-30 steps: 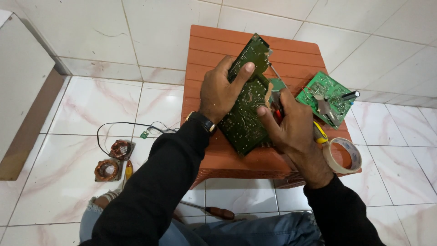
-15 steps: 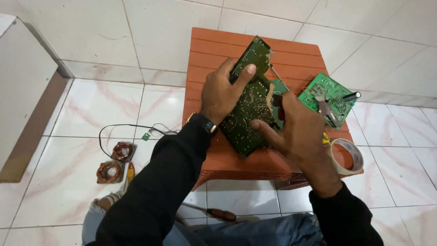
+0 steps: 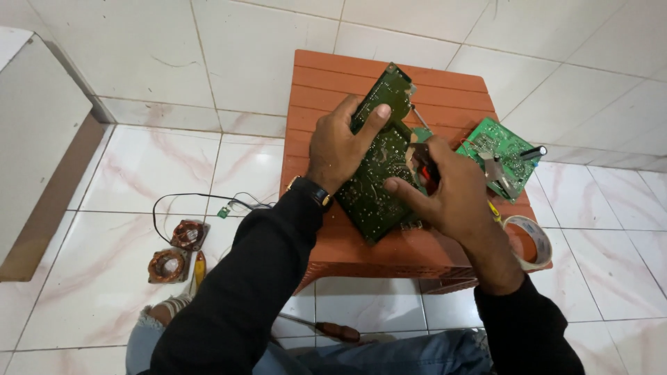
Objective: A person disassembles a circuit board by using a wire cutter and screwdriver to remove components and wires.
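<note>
The long dark green circuit board (image 3: 379,163) lies tilted across the middle of the orange plastic stool (image 3: 445,87). It looks light, stiff and fragile, so its bare edges are the safest hold. The left hand (image 3: 340,146) presses flat on it, fingers spread. The right hand (image 3: 451,187) seems to be pinching a small red-handled tool (image 3: 425,173) at the board's right edge.
</note>
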